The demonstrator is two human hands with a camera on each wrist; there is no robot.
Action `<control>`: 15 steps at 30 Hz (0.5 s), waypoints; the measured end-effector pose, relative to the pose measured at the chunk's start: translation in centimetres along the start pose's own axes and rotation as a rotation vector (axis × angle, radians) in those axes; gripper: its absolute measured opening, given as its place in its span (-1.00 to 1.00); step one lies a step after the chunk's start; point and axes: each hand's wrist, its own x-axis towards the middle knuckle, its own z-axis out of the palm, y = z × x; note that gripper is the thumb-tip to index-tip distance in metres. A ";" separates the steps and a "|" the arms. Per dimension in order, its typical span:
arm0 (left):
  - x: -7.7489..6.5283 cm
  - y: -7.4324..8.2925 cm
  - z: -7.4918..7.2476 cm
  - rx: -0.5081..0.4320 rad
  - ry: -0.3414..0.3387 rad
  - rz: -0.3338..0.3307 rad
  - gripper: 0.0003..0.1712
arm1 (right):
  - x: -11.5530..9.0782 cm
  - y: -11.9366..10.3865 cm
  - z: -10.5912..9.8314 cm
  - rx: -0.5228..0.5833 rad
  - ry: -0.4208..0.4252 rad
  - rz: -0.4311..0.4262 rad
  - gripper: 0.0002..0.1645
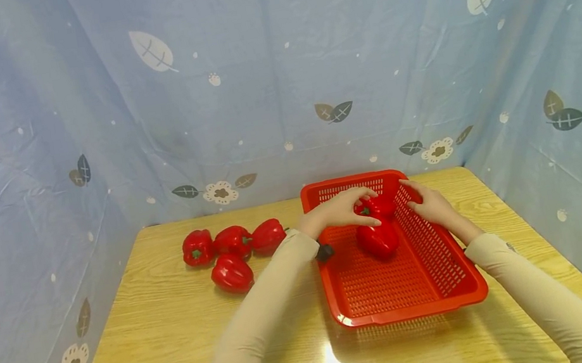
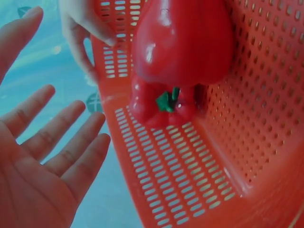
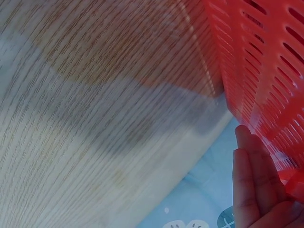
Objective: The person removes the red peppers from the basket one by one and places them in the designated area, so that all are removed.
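Observation:
A red plastic basket [image 1: 390,293] with slotted walls stands on the right half of the table. Two red bell peppers lie against each other inside it: a nearer one [image 1: 378,239] and one farther back [image 1: 384,204] with a green stem. My left hand [image 1: 343,207] hovers over them, fingers spread; the left wrist view shows its palm and fingers [image 2: 61,147] bare of any object. At the far right corner my right hand [image 1: 432,206] straddles the basket rim, thumb inside. Its fingers [image 3: 254,175] lie straight along the outer wall in the right wrist view.
Several more red bell peppers [image 1: 232,273] sit in a cluster on the wooden table [image 1: 168,343], left of the basket. A blue patterned curtain [image 1: 231,101] encloses the table at the back and sides.

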 end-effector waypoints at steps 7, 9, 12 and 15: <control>0.7 -0.3 1.4 0.006 -0.011 -0.022 -0.25 | -0.2 -0.1 0.1 -0.005 0.009 0.004 -0.29; 0.7 -0.4 1.7 0.008 -0.015 -0.031 -0.25 | -0.2 -0.1 0.2 -0.003 0.015 0.001 -0.29; 0.8 -0.3 2.0 0.018 -0.022 -0.037 -0.25 | -0.3 0.0 0.2 -0.004 0.016 0.001 -0.29; 1.0 -0.4 2.4 0.056 -0.032 -0.035 -0.22 | -0.3 0.0 0.3 0.002 0.017 0.004 -0.30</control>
